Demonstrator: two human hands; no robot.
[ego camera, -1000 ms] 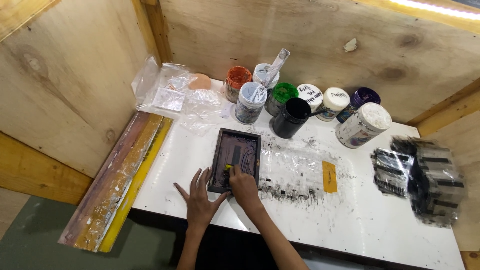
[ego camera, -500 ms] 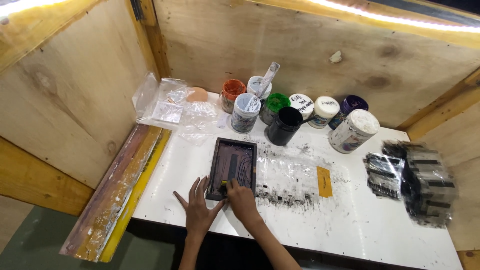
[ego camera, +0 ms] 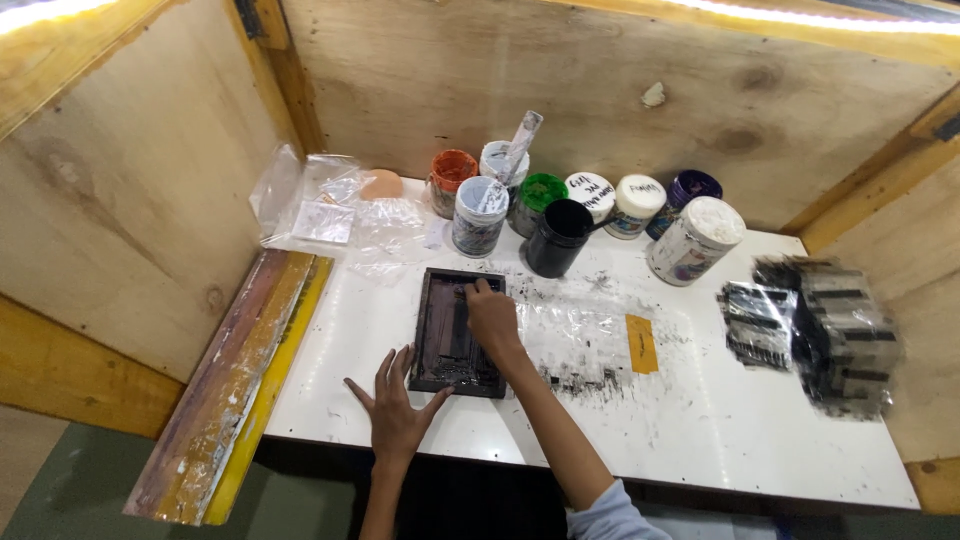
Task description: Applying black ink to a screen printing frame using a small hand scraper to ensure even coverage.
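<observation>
A small dark screen frame [ego camera: 440,340] lies flat on the white table [ego camera: 700,430]. My right hand [ego camera: 493,318] rests on the frame's far end, its fingers curled down over a small scraper that is mostly hidden. My left hand [ego camera: 398,415] lies flat on the table with fingers spread, touching the frame's near left corner. A clear film smeared with black ink [ego camera: 580,340] lies just right of the frame, with a yellow strip [ego camera: 641,343] on it.
Several paint jars stand at the back: an orange one [ego camera: 452,180], a green one [ego camera: 540,195], a black cup [ego camera: 556,238] and a white jar [ego camera: 695,240]. Plastic bags [ego camera: 330,205] lie at back left. Long boards [ego camera: 240,380] lean at the left edge. Dark wrapped stacks [ego camera: 820,320] sit right.
My right hand has slid from the frame's near end up to its far end. My left hand stays by the near left corner. The view has shifted slightly.
</observation>
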